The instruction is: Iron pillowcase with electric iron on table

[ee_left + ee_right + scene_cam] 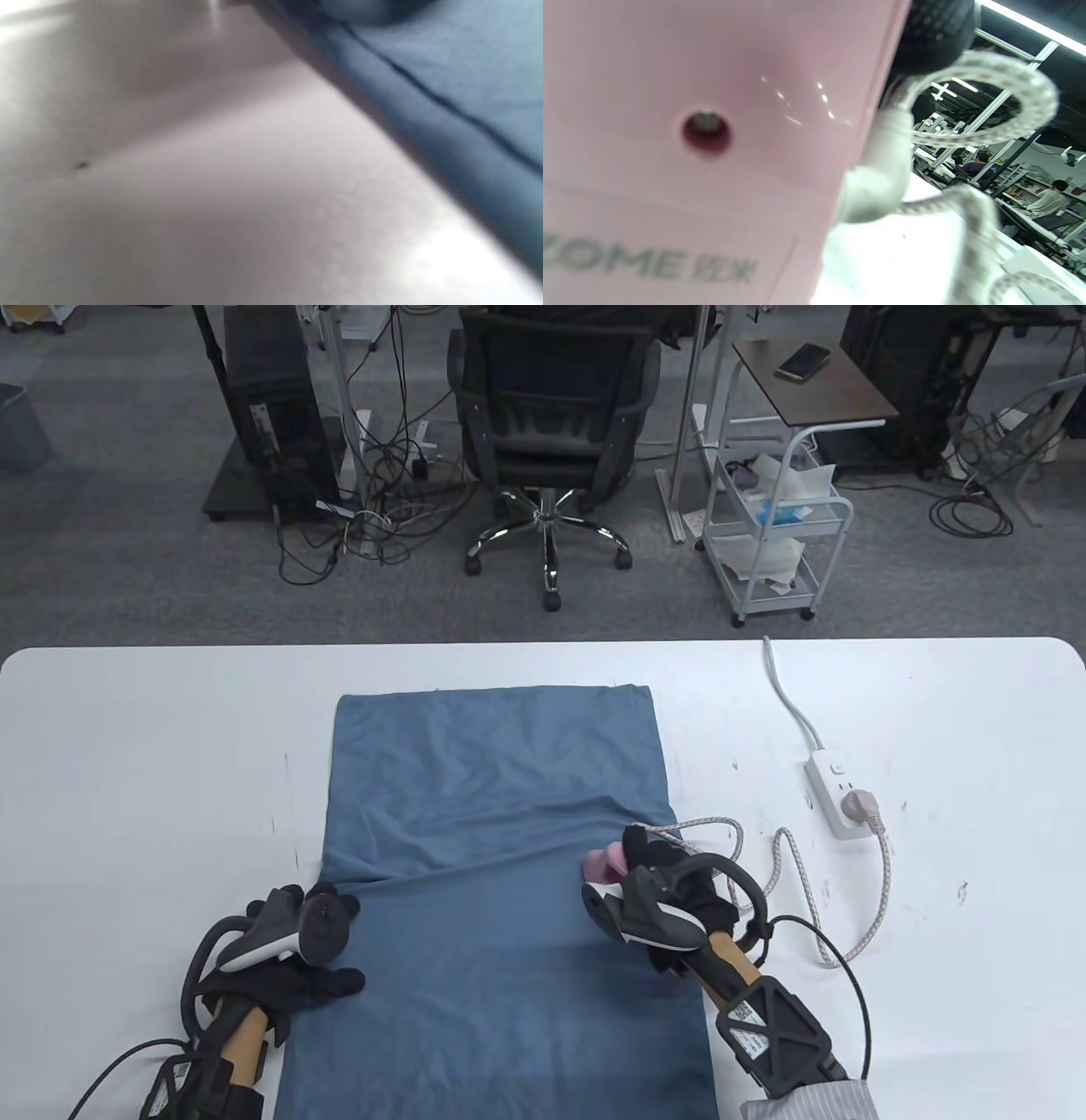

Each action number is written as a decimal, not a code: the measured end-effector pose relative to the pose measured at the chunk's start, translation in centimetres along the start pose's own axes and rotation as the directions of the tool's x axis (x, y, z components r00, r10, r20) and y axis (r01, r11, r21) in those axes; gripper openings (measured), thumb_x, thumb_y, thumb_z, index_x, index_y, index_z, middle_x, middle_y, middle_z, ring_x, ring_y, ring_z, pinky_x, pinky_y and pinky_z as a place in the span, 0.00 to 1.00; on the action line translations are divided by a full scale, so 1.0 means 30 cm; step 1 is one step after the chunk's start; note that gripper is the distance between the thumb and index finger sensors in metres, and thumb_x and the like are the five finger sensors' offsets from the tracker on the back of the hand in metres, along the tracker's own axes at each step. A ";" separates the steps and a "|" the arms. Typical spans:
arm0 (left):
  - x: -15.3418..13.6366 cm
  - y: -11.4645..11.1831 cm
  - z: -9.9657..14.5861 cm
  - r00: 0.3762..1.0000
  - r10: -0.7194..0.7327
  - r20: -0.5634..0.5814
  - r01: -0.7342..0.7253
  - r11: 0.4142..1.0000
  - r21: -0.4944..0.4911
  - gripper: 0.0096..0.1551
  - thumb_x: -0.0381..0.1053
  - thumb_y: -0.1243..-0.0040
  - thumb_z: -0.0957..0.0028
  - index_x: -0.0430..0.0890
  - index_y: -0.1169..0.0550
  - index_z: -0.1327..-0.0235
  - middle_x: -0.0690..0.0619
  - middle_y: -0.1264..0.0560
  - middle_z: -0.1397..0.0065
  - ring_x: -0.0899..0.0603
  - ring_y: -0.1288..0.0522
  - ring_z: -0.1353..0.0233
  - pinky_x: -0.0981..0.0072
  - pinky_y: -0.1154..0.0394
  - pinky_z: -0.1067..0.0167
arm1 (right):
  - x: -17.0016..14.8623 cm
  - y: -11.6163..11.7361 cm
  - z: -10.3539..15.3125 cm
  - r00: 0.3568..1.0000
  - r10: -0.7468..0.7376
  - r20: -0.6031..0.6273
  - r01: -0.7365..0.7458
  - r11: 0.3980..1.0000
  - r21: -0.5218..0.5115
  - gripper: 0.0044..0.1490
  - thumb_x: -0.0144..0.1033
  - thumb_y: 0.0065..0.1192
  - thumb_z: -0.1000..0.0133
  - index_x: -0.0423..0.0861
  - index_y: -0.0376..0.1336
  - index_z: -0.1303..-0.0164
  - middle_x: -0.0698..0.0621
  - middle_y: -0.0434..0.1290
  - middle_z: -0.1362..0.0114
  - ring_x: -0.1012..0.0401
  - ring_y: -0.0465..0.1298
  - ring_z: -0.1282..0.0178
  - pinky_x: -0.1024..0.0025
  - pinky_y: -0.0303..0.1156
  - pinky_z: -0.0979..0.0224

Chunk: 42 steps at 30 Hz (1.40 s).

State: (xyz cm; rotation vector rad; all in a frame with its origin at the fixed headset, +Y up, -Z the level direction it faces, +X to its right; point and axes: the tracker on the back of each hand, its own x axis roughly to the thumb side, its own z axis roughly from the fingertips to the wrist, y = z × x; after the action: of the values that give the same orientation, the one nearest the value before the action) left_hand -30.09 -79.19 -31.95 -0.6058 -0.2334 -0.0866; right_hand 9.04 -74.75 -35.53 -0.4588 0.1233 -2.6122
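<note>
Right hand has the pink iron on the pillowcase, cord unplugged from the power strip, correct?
No, the cord is plugged into the power strip, as the table view shows. The rest holds: the right hand holds the pink iron on the pillowcase.

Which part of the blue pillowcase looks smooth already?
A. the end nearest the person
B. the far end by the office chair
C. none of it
A: in the table view the pillowcase lies flat below the iron in the right hand, while creases and a ridge run across the part beyond it.
</note>
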 end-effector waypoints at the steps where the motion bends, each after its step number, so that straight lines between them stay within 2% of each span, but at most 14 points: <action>1: 0.000 0.000 0.000 1.000 0.000 0.000 0.000 1.000 0.000 0.57 0.74 0.57 0.51 0.54 0.64 0.16 0.45 0.67 0.12 0.27 0.66 0.17 0.31 0.63 0.26 | -0.010 0.005 0.002 1.000 0.005 -0.018 -0.005 1.000 0.014 0.50 0.55 0.48 0.44 0.32 0.51 0.21 0.53 0.75 0.48 0.64 0.78 0.63 0.68 0.80 0.55; 8: 0.000 0.009 -0.005 1.000 -0.013 0.007 0.014 1.000 -0.007 0.58 0.73 0.56 0.51 0.53 0.63 0.16 0.43 0.66 0.12 0.26 0.63 0.15 0.30 0.60 0.25 | -0.117 0.060 0.008 0.995 0.009 -0.096 -0.010 1.000 -0.015 0.50 0.54 0.52 0.47 0.33 0.53 0.22 0.53 0.76 0.48 0.63 0.79 0.63 0.66 0.80 0.54; 11: 0.009 0.067 -0.013 0.991 -0.135 0.003 0.135 0.987 -0.084 0.57 0.72 0.52 0.50 0.54 0.61 0.15 0.44 0.63 0.11 0.27 0.56 0.13 0.31 0.54 0.22 | -0.163 0.064 0.003 0.995 0.025 -0.093 -0.027 0.999 -0.030 0.48 0.53 0.54 0.48 0.36 0.54 0.23 0.53 0.76 0.47 0.62 0.79 0.61 0.64 0.80 0.51; 14: 0.047 0.161 -0.021 0.959 -0.279 -0.047 0.267 0.948 -0.172 0.59 0.72 0.52 0.49 0.50 0.61 0.13 0.42 0.56 0.09 0.29 0.50 0.12 0.33 0.49 0.20 | -0.186 0.063 -0.001 0.997 0.021 -0.078 -0.030 0.994 -0.109 0.43 0.51 0.57 0.49 0.41 0.56 0.27 0.54 0.75 0.45 0.62 0.80 0.57 0.64 0.80 0.46; 17: 0.114 0.248 -0.030 0.928 -0.372 0.004 0.372 0.928 -0.031 0.59 0.72 0.53 0.49 0.50 0.62 0.14 0.40 0.56 0.09 0.30 0.46 0.13 0.34 0.46 0.20 | -0.197 0.057 -0.004 0.998 -0.020 -0.061 0.008 0.983 -0.184 0.41 0.51 0.57 0.49 0.42 0.56 0.29 0.54 0.74 0.44 0.62 0.79 0.55 0.64 0.80 0.44; 18: 0.153 0.274 -0.042 0.928 -0.368 0.054 0.366 0.930 0.042 0.59 0.72 0.53 0.49 0.50 0.62 0.14 0.40 0.56 0.09 0.30 0.46 0.12 0.33 0.46 0.20 | -0.198 0.053 -0.006 0.997 -0.045 -0.054 0.033 0.979 -0.203 0.41 0.51 0.57 0.49 0.42 0.56 0.30 0.54 0.74 0.44 0.62 0.79 0.55 0.64 0.80 0.44; 20: 0.217 0.291 -0.071 0.930 -0.336 0.145 0.327 0.941 0.085 0.59 0.72 0.52 0.50 0.52 0.62 0.14 0.41 0.60 0.09 0.29 0.52 0.12 0.29 0.51 0.21 | -0.198 0.041 -0.009 0.997 -0.064 -0.046 0.052 0.973 -0.223 0.41 0.51 0.57 0.49 0.42 0.56 0.30 0.54 0.74 0.44 0.62 0.79 0.55 0.63 0.80 0.44; 25: 0.390 0.277 -0.195 0.871 -0.348 0.346 0.350 0.935 0.058 0.63 0.73 0.51 0.54 0.55 0.68 0.18 0.39 0.73 0.14 0.26 0.68 0.15 0.31 0.65 0.24 | -0.206 0.005 0.005 0.995 -0.089 -0.041 0.074 0.957 -0.279 0.41 0.51 0.57 0.50 0.42 0.57 0.30 0.54 0.74 0.43 0.62 0.79 0.55 0.64 0.80 0.44; 26: 0.432 0.265 -0.213 0.845 -0.331 0.420 0.336 0.940 0.065 0.64 0.74 0.51 0.55 0.55 0.69 0.19 0.38 0.75 0.15 0.25 0.70 0.17 0.32 0.67 0.25 | -0.215 -0.004 0.009 0.994 -0.104 -0.046 0.086 0.954 -0.286 0.41 0.50 0.57 0.50 0.42 0.56 0.30 0.54 0.74 0.43 0.62 0.79 0.55 0.64 0.80 0.44; 30: 0.563 0.208 -0.205 0.743 -0.250 0.620 0.317 0.949 0.003 0.67 0.75 0.51 0.58 0.55 0.72 0.21 0.38 0.81 0.19 0.24 0.78 0.21 0.31 0.72 0.28 | -0.251 -0.027 0.022 0.985 -0.161 -0.067 0.130 0.933 -0.336 0.41 0.51 0.56 0.48 0.41 0.56 0.29 0.54 0.74 0.43 0.62 0.79 0.55 0.64 0.80 0.44; 32: 0.594 0.182 -0.200 0.706 -0.286 0.648 0.346 0.937 0.036 0.68 0.75 0.51 0.59 0.54 0.71 0.20 0.37 0.79 0.18 0.23 0.76 0.21 0.30 0.70 0.27 | -0.263 -0.034 0.026 0.981 -0.183 -0.071 0.148 0.927 -0.344 0.41 0.51 0.57 0.48 0.41 0.56 0.29 0.54 0.74 0.43 0.62 0.79 0.56 0.65 0.80 0.45; 36: 0.621 0.118 -0.209 0.681 -0.320 0.658 0.436 0.900 -0.014 0.68 0.75 0.52 0.58 0.54 0.74 0.23 0.36 0.82 0.21 0.22 0.77 0.23 0.28 0.69 0.28 | -0.272 -0.048 0.034 0.981 -0.184 -0.068 0.148 0.921 -0.360 0.40 0.50 0.57 0.48 0.41 0.57 0.30 0.54 0.74 0.44 0.62 0.79 0.56 0.65 0.80 0.45; 38: 0.623 0.109 -0.195 0.676 -0.293 0.676 0.389 0.921 0.011 0.68 0.75 0.50 0.56 0.53 0.72 0.20 0.35 0.80 0.19 0.21 0.75 0.22 0.27 0.68 0.28 | -0.266 -0.058 0.037 0.983 -0.173 -0.064 0.138 0.918 -0.373 0.41 0.51 0.57 0.48 0.41 0.56 0.29 0.54 0.74 0.43 0.63 0.79 0.56 0.65 0.80 0.45; 42: 0.643 0.076 -0.151 0.662 -0.340 0.668 0.426 0.904 0.037 0.68 0.76 0.54 0.56 0.51 0.73 0.21 0.32 0.80 0.20 0.18 0.75 0.24 0.26 0.67 0.29 | -0.254 -0.084 0.043 0.984 -0.175 -0.039 0.146 0.908 -0.393 0.42 0.52 0.58 0.49 0.41 0.56 0.29 0.54 0.75 0.44 0.63 0.79 0.56 0.66 0.80 0.45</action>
State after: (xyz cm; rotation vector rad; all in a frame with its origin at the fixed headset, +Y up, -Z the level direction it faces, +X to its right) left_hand -10.19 -80.15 -32.15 -0.6872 -1.0720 -0.3010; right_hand 14.66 -68.91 -36.16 -0.5259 0.6666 -2.7709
